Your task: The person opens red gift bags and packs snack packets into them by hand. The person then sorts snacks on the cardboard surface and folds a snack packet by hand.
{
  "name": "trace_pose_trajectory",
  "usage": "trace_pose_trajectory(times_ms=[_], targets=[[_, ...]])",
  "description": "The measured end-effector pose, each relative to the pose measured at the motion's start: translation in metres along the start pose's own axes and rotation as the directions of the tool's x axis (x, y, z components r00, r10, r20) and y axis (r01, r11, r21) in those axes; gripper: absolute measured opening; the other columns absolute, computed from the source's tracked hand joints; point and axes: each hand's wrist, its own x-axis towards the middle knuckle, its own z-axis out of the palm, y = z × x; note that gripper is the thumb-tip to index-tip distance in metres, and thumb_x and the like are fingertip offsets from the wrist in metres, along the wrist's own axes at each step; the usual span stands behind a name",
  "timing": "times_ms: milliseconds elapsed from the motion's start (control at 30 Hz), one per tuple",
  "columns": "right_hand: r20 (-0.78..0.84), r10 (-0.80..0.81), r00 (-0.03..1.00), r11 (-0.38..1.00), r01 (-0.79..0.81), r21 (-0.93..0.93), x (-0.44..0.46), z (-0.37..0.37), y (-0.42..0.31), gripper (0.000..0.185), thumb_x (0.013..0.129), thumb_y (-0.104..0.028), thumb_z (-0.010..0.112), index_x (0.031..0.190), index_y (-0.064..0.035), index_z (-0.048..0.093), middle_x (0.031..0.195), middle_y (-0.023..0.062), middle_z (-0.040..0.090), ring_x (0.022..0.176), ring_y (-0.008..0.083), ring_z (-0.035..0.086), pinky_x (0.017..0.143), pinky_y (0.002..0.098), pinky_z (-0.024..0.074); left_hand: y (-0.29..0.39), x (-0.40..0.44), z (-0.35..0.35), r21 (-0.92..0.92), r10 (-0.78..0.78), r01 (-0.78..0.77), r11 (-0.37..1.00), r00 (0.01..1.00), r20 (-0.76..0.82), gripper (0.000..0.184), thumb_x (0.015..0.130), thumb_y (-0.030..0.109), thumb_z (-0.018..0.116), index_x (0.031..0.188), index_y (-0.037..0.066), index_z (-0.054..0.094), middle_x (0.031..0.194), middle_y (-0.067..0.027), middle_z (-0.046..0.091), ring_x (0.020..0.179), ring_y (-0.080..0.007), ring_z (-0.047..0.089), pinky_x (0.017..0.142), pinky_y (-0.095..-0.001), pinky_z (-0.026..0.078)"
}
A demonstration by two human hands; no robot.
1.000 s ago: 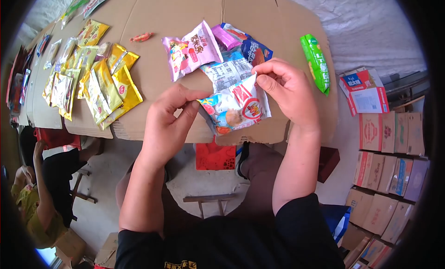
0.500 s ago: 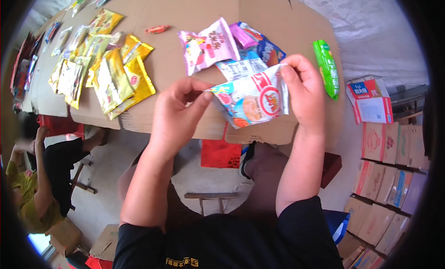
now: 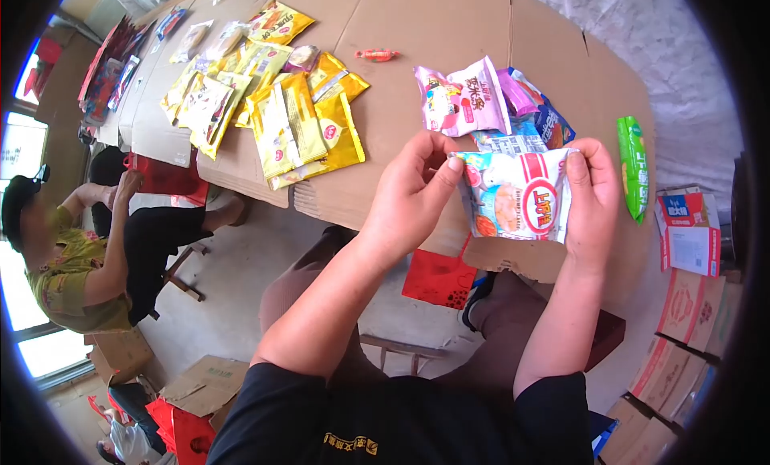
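Note:
Between my hands, above the near edge of the cardboard-covered table, is a white snack bag with a red oval logo, its front facing me. My left hand pinches its upper left corner. With thumb and fingers, my right hand grips its right edge. Just beyond the held bag lie a pink snack bag, a blue snack bag and a partly covered light-blue packet. A long green packet lies to the right of my right hand.
Several yellow snack bags are heaped on the left, near a small red packet. A red bag is below the table edge. Cardboard boxes stand at the right. Another person sits at the left, hands at a red bag.
My view has swung left, so everything appears farther right and more of the other person shows. The white snack bag has turned flatter and more upright, still in both hands.

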Motion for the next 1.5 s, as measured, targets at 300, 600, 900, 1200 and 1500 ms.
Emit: trace_pose_trajectory(times_ms=[300,600,900,1200,1500], targets=[[0.071,-0.061,0.996,0.982,0.072,-0.175,-0.008,0.023,0.007,0.021,0.103,-0.019,0.053,0.094,-0.0003,0.057,0.085,0.0003,0.056,0.079,0.0059,0.048,0.070,0.0248,0.0441,0.010,0.003,0.005,-0.082,0.138,-0.169,0.982,0.946,-0.292,0.011,0.104,0.015,0.051,0.104,0.004,0.053,0.091,0.0009,0.058,0.083,-0.0054,0.054,0.076,-0.0222,0.045],[0.008,-0.099,0.995,0.986,0.100,-0.130,-0.013,0.036,0.011,0.016,0.102,-0.015,0.050,0.099,-0.0011,0.058,0.085,0.0004,0.059,0.078,0.0075,0.050,0.071,0.0262,0.0441,0.007,0.000,0.010,-0.028,0.093,-0.106,0.994,0.951,-0.296,0.023,0.108,0.022,0.043,0.096,0.004,0.051,0.080,0.0031,0.052,0.068,-0.0048,0.046,0.061,-0.0250,0.044],[0.053,-0.182,0.982,0.919,0.189,-0.346,-0.005,0.037,0.015,0.013,0.101,-0.011,0.051,0.100,0.0010,0.056,0.089,0.0081,0.061,0.079,0.0133,0.056,0.069,0.0300,0.0473,0.004,0.005,0.010,0.250,0.356,-0.279,0.927,0.863,-0.358,0.018,0.103,0.012,0.050,0.087,0.002,0.049,0.069,-0.0075,0.046,0.065,-0.0122,0.042,0.057,-0.0326,0.041],[0.109,-0.147,0.983,0.977,0.162,-0.140,0.003,0.055,0.023,0.035,0.099,-0.029,0.062,0.113,0.0005,0.049,0.095,0.0101,0.062,0.085,0.0154,0.057,0.075,0.0325,0.0482,0.007,0.012,0.009,0.046,0.328,-0.334,0.941,0.873,-0.362,0.020,0.108,0.019,0.042,0.099,0.006,0.054,0.088,0.0054,0.049,0.082,-0.0019,0.043,0.072,-0.0196,0.039],[0.092,0.124,0.988,0.914,-0.149,0.377,0.008,0.058,0.017,0.053,0.094,-0.036,0.069,0.129,-0.0021,0.050,0.113,0.0033,0.062,0.102,0.0104,0.060,0.090,0.0271,0.0484,0.007,0.019,0.003,0.016,0.270,-0.281,0.959,0.901,-0.339,0.025,0.109,0.021,0.041,0.092,0.006,0.053,0.084,0.0059,0.048,0.079,-0.0011,0.040,0.070,-0.0199,0.039]])
